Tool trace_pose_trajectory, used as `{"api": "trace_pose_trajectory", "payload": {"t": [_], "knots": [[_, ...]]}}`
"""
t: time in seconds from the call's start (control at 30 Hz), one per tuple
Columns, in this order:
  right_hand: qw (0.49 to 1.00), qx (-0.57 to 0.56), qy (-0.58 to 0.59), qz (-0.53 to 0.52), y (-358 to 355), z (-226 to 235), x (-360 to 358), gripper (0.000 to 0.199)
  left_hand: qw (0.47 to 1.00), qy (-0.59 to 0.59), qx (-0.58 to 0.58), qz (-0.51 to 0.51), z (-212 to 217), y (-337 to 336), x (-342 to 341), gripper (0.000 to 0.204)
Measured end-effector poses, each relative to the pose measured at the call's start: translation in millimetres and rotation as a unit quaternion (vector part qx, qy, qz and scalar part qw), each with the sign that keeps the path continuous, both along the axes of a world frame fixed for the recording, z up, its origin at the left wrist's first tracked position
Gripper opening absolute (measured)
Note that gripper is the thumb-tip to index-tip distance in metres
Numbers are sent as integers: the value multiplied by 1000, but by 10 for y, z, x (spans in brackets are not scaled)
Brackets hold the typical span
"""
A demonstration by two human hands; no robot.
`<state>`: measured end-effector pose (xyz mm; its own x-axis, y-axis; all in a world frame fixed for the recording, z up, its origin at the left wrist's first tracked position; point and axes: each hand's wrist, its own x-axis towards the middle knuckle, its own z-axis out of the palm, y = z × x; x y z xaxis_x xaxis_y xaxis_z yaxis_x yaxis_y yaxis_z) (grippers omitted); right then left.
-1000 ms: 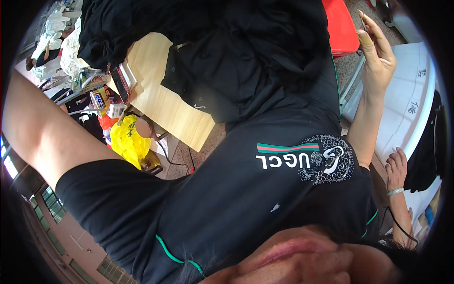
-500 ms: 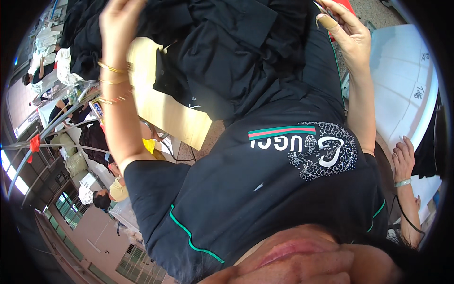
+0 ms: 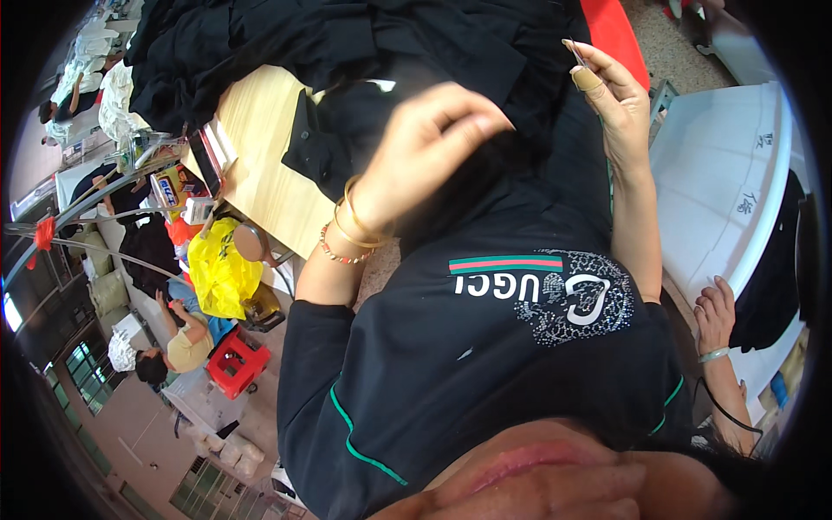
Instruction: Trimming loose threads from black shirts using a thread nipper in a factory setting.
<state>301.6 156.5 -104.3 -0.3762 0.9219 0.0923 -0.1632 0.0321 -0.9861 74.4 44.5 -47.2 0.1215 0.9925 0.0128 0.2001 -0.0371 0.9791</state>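
Observation:
My right hand (image 3: 620, 100) is raised at the upper right, with a tan cover on the thumb. Pinched between thumb and fingers is a thin pointed metal tool (image 3: 575, 54); its exact kind is too small to tell. My left hand (image 3: 438, 139), bangles at the wrist, hangs over my lap, fingers bent and thumb close to the index finger. Anything in that pinch is too small to see. Beneath and beyond both hands spreads black cloth (image 3: 442, 48) in loose folds. One black garment piece with small buttons (image 3: 305, 139) lies over the table's edge.
A pale wooden tabletop (image 3: 251, 130) lies left of my lap, a phone-like flat object (image 3: 208, 160) at its edge. Beyond are a yellow bag (image 3: 221, 273) and red stool (image 3: 236, 360). At right stands a white surface (image 3: 711, 191), with another person's hand (image 3: 715, 316) by its edge.
My left hand has swung from the upper left, down and right, to above my lap. My right hand sits slightly lower in view, still holding the thin tool.

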Motion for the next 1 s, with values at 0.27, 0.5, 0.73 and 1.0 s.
{"api": "trace_pose_trajectory", "payload": {"t": [0.27, 0.5, 0.73, 1.0], "knots": [[1000, -15, 12, 0, -17, -52, 69, 35, 968, 47, 44, -242, 55, -193, 364, 19], [1000, -12, -21, 17, -4, -78, 58, 36, 884, 309, 122, 328, -108, -414, -504, 11], [998, -17, -41, 44, -25, -110, -44, 34, 825, 332, 22, 456, -376, -827, -1021, 23], [997, -11, -41, 59, -94, 24, -110, 32, 864, 296, 2, 408, -489, -589, -752, 25]]}}
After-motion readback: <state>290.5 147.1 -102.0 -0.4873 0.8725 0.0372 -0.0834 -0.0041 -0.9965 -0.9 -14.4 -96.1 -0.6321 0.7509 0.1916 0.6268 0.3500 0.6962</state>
